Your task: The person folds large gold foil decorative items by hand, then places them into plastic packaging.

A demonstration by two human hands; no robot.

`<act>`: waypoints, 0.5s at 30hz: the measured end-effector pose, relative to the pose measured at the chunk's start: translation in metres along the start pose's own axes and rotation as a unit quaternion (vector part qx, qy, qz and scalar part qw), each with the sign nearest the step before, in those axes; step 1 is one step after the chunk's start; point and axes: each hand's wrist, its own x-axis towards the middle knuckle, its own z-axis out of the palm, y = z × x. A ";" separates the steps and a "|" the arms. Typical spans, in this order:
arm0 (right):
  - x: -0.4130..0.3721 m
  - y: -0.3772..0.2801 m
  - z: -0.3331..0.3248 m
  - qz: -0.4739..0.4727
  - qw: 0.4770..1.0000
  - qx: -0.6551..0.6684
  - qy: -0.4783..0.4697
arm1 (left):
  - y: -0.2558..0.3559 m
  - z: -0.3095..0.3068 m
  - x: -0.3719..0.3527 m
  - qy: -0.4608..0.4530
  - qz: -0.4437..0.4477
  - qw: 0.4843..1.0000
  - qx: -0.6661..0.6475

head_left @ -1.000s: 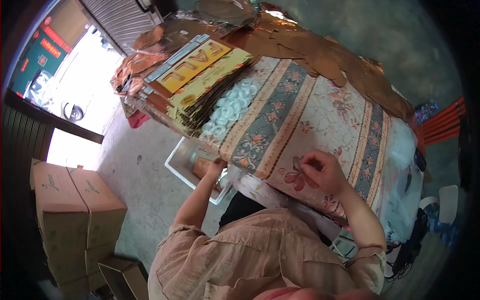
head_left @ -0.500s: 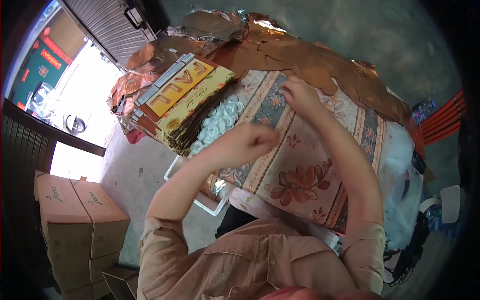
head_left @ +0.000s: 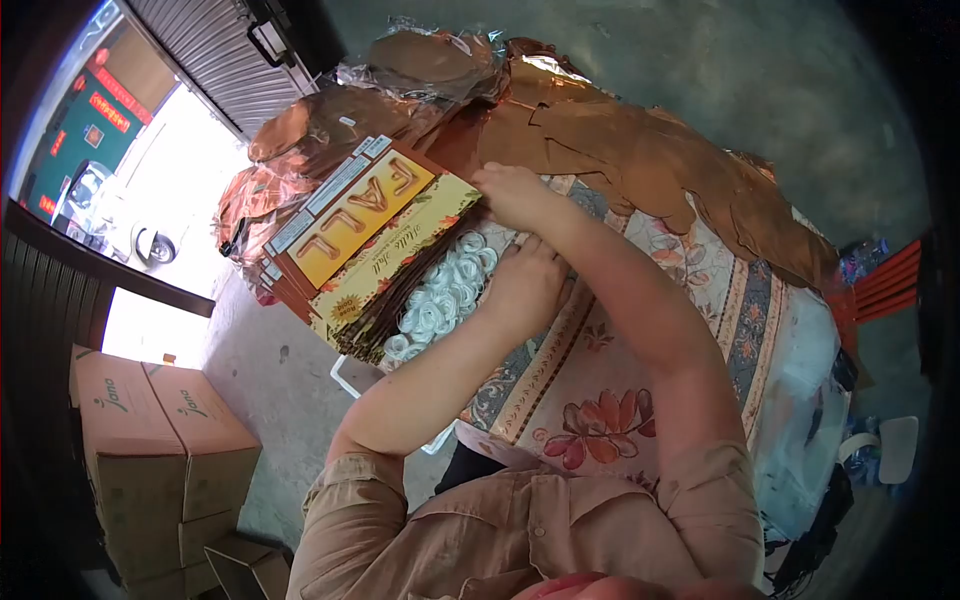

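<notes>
My right hand [head_left: 513,194] reaches across to the upper right corner of a stack of printed FALL balloon packages [head_left: 375,232]. Its fingers are bent, with the tips closed at that corner. Below it, my left hand [head_left: 530,285] rests over the patterned tablecloth [head_left: 590,370], just right of a pile of white ribbon coils [head_left: 450,292]. The left fingers are curled in; whatever they hold, if anything, is hidden. The coils lie along the near right side of the stack.
Brown foil sheets [head_left: 630,140] and clear-wrapped bundles [head_left: 430,60] line the table's far side. Clear plastic [head_left: 800,390] hangs at the right. Cardboard boxes [head_left: 150,420] stand on the floor at the left, below the open doorway. Orange slats [head_left: 888,285] are at the far right.
My right hand has moved left from the tablecloth to the stack's corner. My left hand has moved slightly right, below the right wrist. The view has shifted a little.
</notes>
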 end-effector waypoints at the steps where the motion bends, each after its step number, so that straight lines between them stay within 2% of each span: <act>1: 0.002 -0.001 0.000 0.029 0.999 -0.030 -0.034 | 0.000 0.000 0.000 -0.029 -0.007 1.000 0.003; 2: 0.002 0.000 0.003 0.028 0.999 -0.029 -0.037 | 0.000 0.002 -0.001 -0.030 -0.010 1.000 0.002; 4: 0.003 0.009 0.011 -0.040 0.997 -0.050 0.050 | -0.001 0.005 0.000 -0.015 -0.009 0.999 0.030; 5: 0.005 0.013 0.015 -0.039 0.997 -0.049 0.050 | -0.002 0.005 0.000 -0.016 -0.009 0.999 0.029; 7: 0.007 0.020 0.023 0.078 0.987 0.085 0.112 | 0.002 -0.001 0.000 -0.044 -0.018 0.999 0.016; 8: 0.008 0.024 0.025 0.078 0.987 0.085 0.110 | 0.003 -0.003 0.001 -0.044 -0.019 0.999 0.015; 10: 0.008 0.033 0.029 0.177 0.923 0.317 0.126 | 0.004 -0.005 0.002 -0.050 -0.027 0.998 0.004; 11: 0.007 0.037 0.032 0.176 0.923 0.318 0.125 | 0.003 -0.005 0.002 -0.050 -0.029 0.998 0.004; 13: 0.004 0.038 0.023 0.254 0.823 0.488 0.146 | 0.004 -0.004 0.002 -0.044 -0.034 0.998 -0.006; 15: 0.002 0.040 0.017 0.275 0.802 0.511 0.141 | 0.004 -0.002 0.002 -0.033 -0.035 0.999 -0.013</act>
